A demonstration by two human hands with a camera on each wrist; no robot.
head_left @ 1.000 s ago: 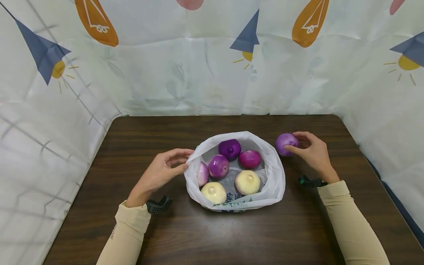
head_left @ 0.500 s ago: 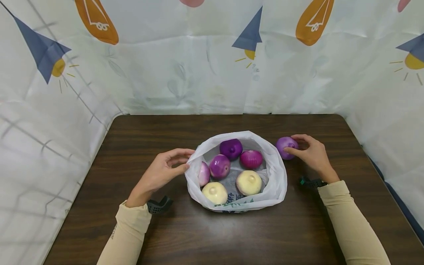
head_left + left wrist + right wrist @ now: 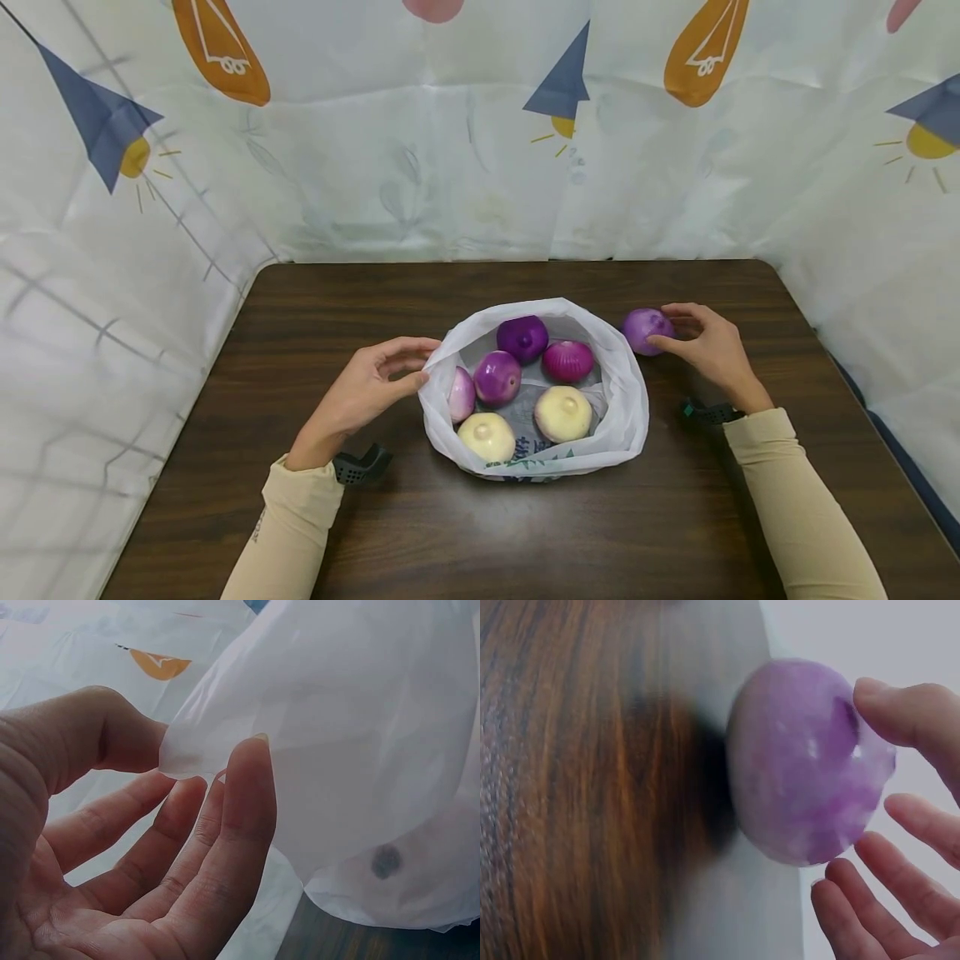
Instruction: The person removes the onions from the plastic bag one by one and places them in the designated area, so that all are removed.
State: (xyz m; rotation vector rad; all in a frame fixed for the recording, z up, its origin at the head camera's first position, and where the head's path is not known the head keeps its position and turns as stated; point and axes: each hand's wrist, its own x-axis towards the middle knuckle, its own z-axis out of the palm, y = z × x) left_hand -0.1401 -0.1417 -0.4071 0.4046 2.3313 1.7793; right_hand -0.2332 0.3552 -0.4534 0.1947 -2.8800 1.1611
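Observation:
A white plastic bag (image 3: pixel 633 425) stands with its mouth spread wide on the table. The left hand (image 3: pixel 366 385) pinches its left rim between thumb and fingertips; in the left wrist view a fold of the thin plastic bag (image 3: pixel 337 772) lies under the thumb. Several onions are inside, among them a dark purple onion (image 3: pixel 522 337) and a pale peeled onion (image 3: pixel 562 413). Right of the bag, the right hand (image 3: pixel 705 346) holds a light purple onion (image 3: pixel 645 331), thumb on one side and fingertips on the other. Its smooth skin shows in the right wrist view.
The dark wood table (image 3: pixel 480 542) has rounded far corners. Behind it and at both sides hangs a white printed curtain (image 3: pixel 337 167). A dark band is worn on each wrist.
The light purple onion has shifted slightly left, closer to the bag, with the right hand still at it. The left hand keeps its place at the rim. The view sways slightly.

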